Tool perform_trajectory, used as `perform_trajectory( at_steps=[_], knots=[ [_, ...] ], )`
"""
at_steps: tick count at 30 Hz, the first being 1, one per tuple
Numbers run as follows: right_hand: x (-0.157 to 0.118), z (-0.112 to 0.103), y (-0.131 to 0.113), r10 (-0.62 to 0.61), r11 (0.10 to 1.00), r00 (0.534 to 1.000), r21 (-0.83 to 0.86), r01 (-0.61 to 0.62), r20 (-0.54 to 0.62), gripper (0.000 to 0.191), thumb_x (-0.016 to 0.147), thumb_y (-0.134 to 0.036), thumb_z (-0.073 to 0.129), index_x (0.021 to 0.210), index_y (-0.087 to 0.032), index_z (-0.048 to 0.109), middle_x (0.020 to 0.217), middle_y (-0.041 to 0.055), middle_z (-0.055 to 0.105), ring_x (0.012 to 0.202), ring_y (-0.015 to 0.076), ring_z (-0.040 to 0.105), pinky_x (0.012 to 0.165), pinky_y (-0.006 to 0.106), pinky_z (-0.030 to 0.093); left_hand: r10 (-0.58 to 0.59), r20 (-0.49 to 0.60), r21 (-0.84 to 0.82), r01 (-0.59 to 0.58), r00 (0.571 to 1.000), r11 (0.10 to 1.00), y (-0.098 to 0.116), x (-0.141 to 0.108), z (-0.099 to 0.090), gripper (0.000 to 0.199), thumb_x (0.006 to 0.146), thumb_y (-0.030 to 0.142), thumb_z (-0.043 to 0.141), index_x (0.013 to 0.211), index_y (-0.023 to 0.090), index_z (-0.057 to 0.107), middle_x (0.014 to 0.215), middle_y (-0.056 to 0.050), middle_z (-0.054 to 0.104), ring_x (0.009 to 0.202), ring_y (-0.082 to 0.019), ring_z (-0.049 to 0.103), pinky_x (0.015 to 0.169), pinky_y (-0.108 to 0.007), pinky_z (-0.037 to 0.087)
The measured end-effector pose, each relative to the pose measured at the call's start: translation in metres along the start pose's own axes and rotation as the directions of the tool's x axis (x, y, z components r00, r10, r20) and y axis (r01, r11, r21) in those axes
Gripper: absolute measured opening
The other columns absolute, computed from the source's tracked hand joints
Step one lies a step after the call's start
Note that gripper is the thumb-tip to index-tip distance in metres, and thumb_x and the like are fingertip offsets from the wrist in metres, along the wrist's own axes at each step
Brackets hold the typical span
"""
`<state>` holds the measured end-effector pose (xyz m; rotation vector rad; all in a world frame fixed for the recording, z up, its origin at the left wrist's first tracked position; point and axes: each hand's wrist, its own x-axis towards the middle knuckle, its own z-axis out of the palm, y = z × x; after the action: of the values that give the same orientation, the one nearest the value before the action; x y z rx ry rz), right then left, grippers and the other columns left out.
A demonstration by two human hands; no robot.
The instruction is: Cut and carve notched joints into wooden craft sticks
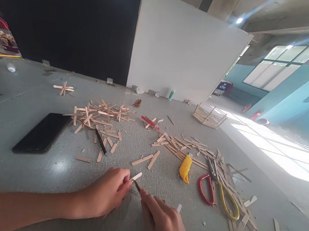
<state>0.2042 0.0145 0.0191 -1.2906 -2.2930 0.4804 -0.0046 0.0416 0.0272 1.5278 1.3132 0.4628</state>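
Note:
My left hand (113,188) is closed, its thumb and fingers pinching a short wooden craft stick (137,176) whose pale end points up and right. My right hand (163,216) is wrapped round a thin dark pointed tool (137,186), its exact kind hidden by the fingers. The tool's tip meets or nearly meets the stick beside my left fingertips. Just beyond my hands, two loose craft sticks (146,159) lie on the grey table (72,176). A small pale piece (179,207) shows beside my right hand.
A yellow utility knife (185,168) and scissors (216,186) with red and yellow handles lie right. Stick piles (107,113) spread across the middle. A black phone (42,133) and black pen (100,141) lie left. A stick frame (209,116) stands far right, near a glue bottle (171,94).

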Motion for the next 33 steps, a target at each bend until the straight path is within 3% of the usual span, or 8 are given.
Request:
perform_trajectory(
  at_steps=[5, 9, 13, 16, 22, 27, 29, 33],
  knots=[
    [0.043, -0.043, -0.021, 0.085, 0.973, 0.965, -0.228, -0.028, 0.248, 0.028, 0.091, -0.008, 0.051, 0.088, -0.019, 0.077, 0.068, 0.0042, 0.068, 0.057, 0.0126, 0.061, 0.054, 0.023, 0.036, 0.028, 0.005, 0.016, -0.028, 1.000, 0.999, -0.002, -0.001, 0.000, 0.025, 0.103, 0.035, 0.038, 0.081, 0.024, 0.037, 0.046, 0.011, 0.046, 0.028, -0.007, 0.033, 0.028, -0.014, 0.023],
    [0.105, -0.087, -0.040, 0.095, 0.969, 0.854, -0.244, 0.038, 0.511, 0.024, 0.086, -0.009, 0.060, 0.098, -0.019, 0.078, 0.096, 0.0080, 0.073, 0.075, 0.0134, 0.063, 0.061, 0.023, 0.038, 0.017, -0.014, 0.042, -0.017, 1.000, 0.999, 0.003, -0.003, -0.001, 0.023, 0.102, 0.030, 0.039, 0.081, 0.025, 0.034, 0.046, 0.012, 0.043, 0.028, -0.005, 0.029, 0.028, -0.014, 0.021],
    [0.157, -0.094, -0.041, 0.048, 0.979, 0.696, -0.173, 0.111, 0.716, 0.010, 0.073, -0.016, 0.077, 0.081, -0.020, 0.081, 0.062, -0.0032, 0.066, 0.057, 0.0104, 0.056, 0.052, 0.022, 0.035, -0.016, -0.014, 0.054, 0.016, 1.000, 0.998, 0.006, -0.002, -0.001, 0.021, 0.102, 0.030, 0.038, 0.082, 0.025, 0.034, 0.047, 0.012, 0.042, 0.028, -0.006, 0.028, 0.027, -0.014, 0.020],
    [0.171, -0.092, -0.041, 0.034, 0.980, 0.654, -0.152, 0.125, 0.756, 0.009, 0.069, -0.016, 0.080, 0.077, -0.020, 0.081, 0.058, -0.0050, 0.063, 0.054, 0.0100, 0.054, 0.051, 0.022, 0.034, -0.025, -0.007, 0.055, 0.025, 1.000, 0.998, 0.006, -0.001, 0.000, 0.020, 0.102, 0.031, 0.036, 0.083, 0.025, 0.034, 0.047, 0.012, 0.043, 0.028, -0.006, 0.029, 0.027, -0.014, 0.021],
    [0.120, -0.090, -0.034, 0.056, 0.990, 0.829, -0.138, 0.026, 0.557, 0.014, 0.081, -0.016, 0.070, 0.086, -0.021, 0.081, 0.073, -0.0003, 0.071, 0.060, 0.0106, 0.059, 0.056, 0.022, 0.038, -0.007, -0.015, 0.053, 0.008, 1.000, 0.999, 0.004, -0.002, -0.001, 0.022, 0.101, 0.033, 0.037, 0.081, 0.026, 0.033, 0.046, 0.012, 0.043, 0.027, -0.007, 0.031, 0.028, -0.015, 0.023],
    [0.049, -0.048, -0.007, 0.110, 0.994, 0.971, -0.003, -0.112, 0.211, 0.027, 0.093, -0.015, 0.055, 0.101, -0.022, 0.079, 0.082, 0.0024, 0.077, 0.073, 0.0142, 0.066, 0.069, 0.024, 0.046, 0.002, -0.023, 0.054, -0.001, 1.000, 0.999, 0.002, -0.001, 0.000, 0.025, 0.101, 0.040, 0.037, 0.081, 0.025, 0.036, 0.047, 0.011, 0.045, 0.026, -0.007, 0.033, 0.025, -0.016, 0.021],
    [0.032, -0.029, 0.004, 0.073, 0.984, 0.990, 0.150, -0.091, 0.125, 0.029, 0.094, -0.013, 0.052, 0.105, -0.020, 0.079, 0.087, 0.0029, 0.079, 0.073, 0.0138, 0.069, 0.068, 0.023, 0.048, 0.003, -0.018, 0.062, -0.002, 1.000, 0.998, 0.002, 0.001, 0.000, 0.026, 0.100, 0.044, 0.038, 0.081, 0.025, 0.037, 0.047, 0.011, 0.044, 0.025, -0.008, 0.034, 0.024, -0.016, 0.019],
    [0.032, -0.028, 0.005, -0.025, 1.000, 0.987, 0.019, 0.022, 0.157, 0.032, 0.096, -0.009, 0.048, 0.104, -0.019, 0.078, 0.083, 0.0038, 0.077, 0.069, 0.0131, 0.068, 0.064, 0.023, 0.044, 0.001, -0.020, 0.071, 0.000, 1.000, 0.997, 0.002, 0.002, 0.000, 0.031, 0.100, 0.049, 0.036, 0.081, 0.025, 0.038, 0.045, 0.010, 0.044, 0.024, -0.008, 0.034, 0.024, -0.016, 0.019]
  ],
)
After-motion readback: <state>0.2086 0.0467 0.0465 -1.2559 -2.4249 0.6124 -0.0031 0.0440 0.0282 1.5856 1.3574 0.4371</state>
